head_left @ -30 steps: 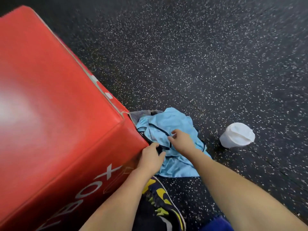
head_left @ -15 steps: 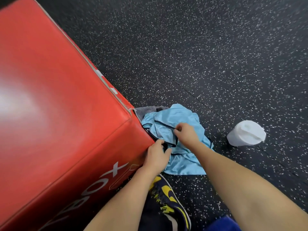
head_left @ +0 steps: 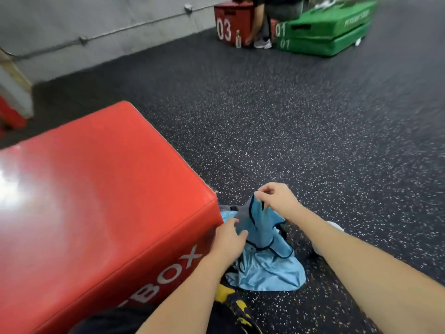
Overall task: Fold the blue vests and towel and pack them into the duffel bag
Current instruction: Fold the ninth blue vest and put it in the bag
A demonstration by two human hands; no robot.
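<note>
Two bare forearms, no sleeves, no watch or rings showing on left hand (head_left: 227,244) or right hand (head_left: 279,197). Dark clothing (head_left: 113,319) at bottom edge. Dark navy shoe (head_left: 237,307) with yellow patches and pale trim below.

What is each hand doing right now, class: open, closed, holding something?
Left hand: open, fingers spread against the light blue fabric vest, gripping nothing.
Right hand: closed, pinching the vest's dark-trimmed edge and lifting it.
</note>
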